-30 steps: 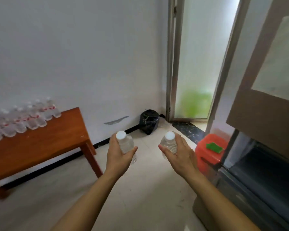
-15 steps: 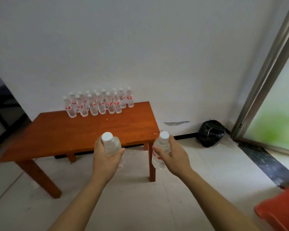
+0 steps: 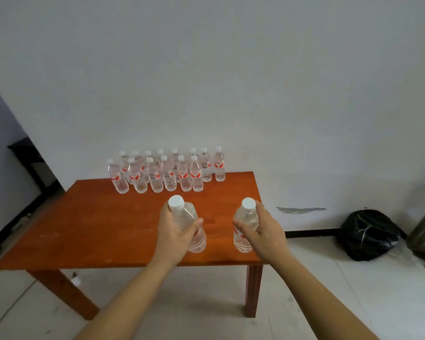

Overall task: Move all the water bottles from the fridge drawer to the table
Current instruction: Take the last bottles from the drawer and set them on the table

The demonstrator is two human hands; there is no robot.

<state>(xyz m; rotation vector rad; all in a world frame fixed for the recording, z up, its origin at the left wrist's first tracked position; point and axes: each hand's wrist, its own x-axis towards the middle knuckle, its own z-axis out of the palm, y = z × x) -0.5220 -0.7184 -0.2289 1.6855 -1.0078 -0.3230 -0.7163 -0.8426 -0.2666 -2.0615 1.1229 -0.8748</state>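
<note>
1. Left hand (image 3: 176,233) is wrapped round the body of a water bottle (image 3: 190,225), thumb across the front and fingers behind. The bottle leans slightly, cap toward the camera, and is held over the near half of the table (image 3: 88,231).
2. Right hand (image 3: 263,229) is closed on a second bottle (image 3: 244,229), held about upright above the table's near right corner. Whether either bottle base touches the wood cannot be told from this angle; both look lifted.
3. Both grips sit at mid-body, below the white caps. Judgement: this leaves the bases free so each bottle can be set down flat without regripping.
4. A group of bottles (image 3: 167,171) stands upright in two tight rows along the far edge, against the wall (image 3: 206,82). Judgement: packing from the back keeps the near surface open for later arrivals and keeps a reaching arm clear of standing bottles.
5. Step in hand, as judged: carrying this pair forward to start or extend a row just in front of the group.
6. The fridge drawer is not in view, so how many bottles remain there cannot be told.
7. Risk: a bottle set down tilted, or a knuckle brushing the front row, could topple neighbours in so close a pack.
8. A black bag (image 3: 368,234) lies on the floor to the right, well apart from the table.
</note>
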